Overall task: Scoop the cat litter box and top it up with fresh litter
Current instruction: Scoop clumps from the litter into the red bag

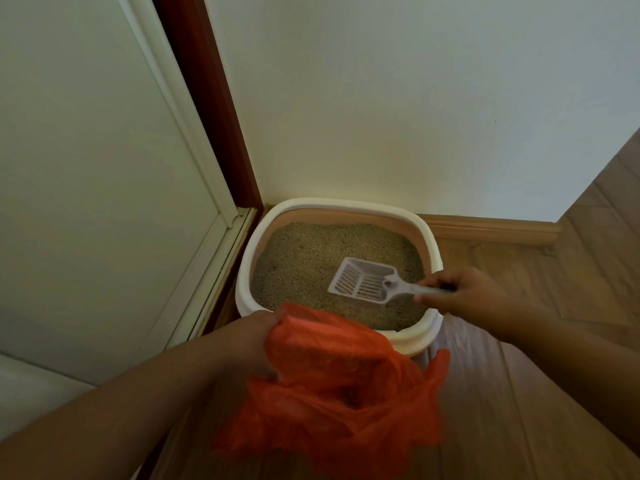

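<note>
The right hand (464,292) is pinching the light, stiff scoop (363,284) by its handle; the left hand (256,344) is gripping the thin, floppy bag (339,386) at its edge

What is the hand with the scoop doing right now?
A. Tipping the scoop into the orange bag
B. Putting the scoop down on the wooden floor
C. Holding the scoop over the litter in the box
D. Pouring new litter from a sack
C: the right hand holds the slotted scoop by its handle, its empty basket over the litter inside the litter box.
</note>
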A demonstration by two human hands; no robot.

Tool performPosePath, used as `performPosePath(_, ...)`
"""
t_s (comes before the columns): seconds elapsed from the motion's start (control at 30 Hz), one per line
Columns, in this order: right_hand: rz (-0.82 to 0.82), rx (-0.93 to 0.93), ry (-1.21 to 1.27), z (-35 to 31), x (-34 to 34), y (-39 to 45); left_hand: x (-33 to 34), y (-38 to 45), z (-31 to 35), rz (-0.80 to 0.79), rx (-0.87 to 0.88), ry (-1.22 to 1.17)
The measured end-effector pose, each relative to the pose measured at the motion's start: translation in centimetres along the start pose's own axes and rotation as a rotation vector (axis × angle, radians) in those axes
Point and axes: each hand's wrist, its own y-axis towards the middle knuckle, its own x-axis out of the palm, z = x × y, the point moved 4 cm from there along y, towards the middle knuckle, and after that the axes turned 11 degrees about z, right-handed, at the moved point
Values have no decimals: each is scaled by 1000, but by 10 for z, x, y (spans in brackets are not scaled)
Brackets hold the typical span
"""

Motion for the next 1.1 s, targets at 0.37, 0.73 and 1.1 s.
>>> performPosePath(0.37, 59, -8, -633, 8, 16, 45, 1, 1, -4, 13, 3, 3)
performPosePath(0.73, 23, 24, -698, 13, 49, 73, 3, -1, -15, 11, 0, -14)
performPosePath(1.1, 29, -18, -538, 27, 78, 81, 3, 1, -22, 39, 18, -26)
